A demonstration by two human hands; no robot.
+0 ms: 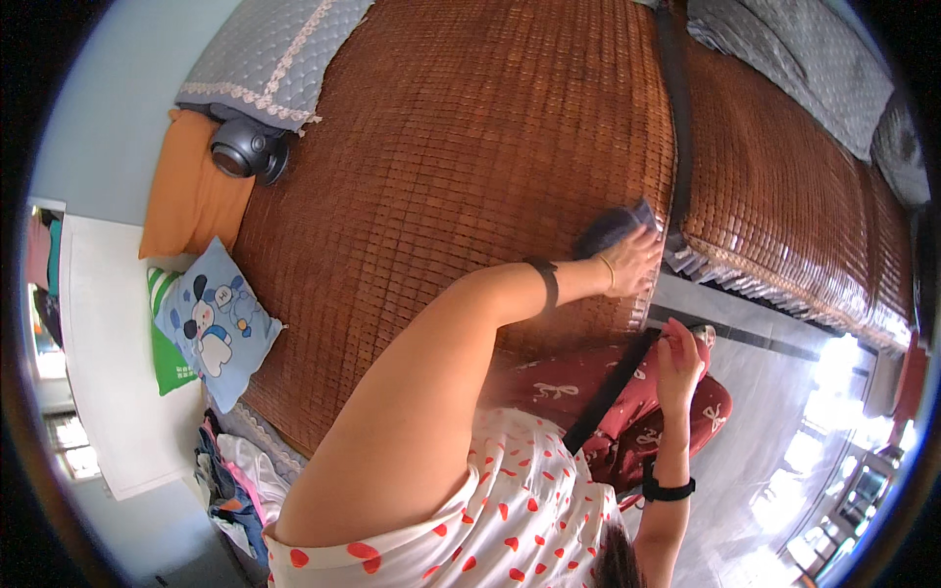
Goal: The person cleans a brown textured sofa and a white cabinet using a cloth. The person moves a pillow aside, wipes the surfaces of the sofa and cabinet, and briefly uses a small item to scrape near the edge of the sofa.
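My left hand (634, 266) reaches across to the edge of a brown bamboo sleeping mat (441, 169) on a bed. Under and beside its fingers is a dark, slightly blurred cloth (612, 226), which the hand grips against the mat. My right hand (680, 360) hovers over the red, bow-patterned trousers (544, 382), near my knee. Its thumb stands apart from the fingers, and I see nothing in it. A black strap (614, 393) runs from my waist towards that hand.
A dark gap (678, 147) separates this bed from a second mat-covered one (779, 169). An orange pillow (195, 187), a grey device (246, 149), a blue cartoon cushion (217, 327) and piled clothes (235, 485) line the left side. Shiny grey floor (750, 411) lies right.
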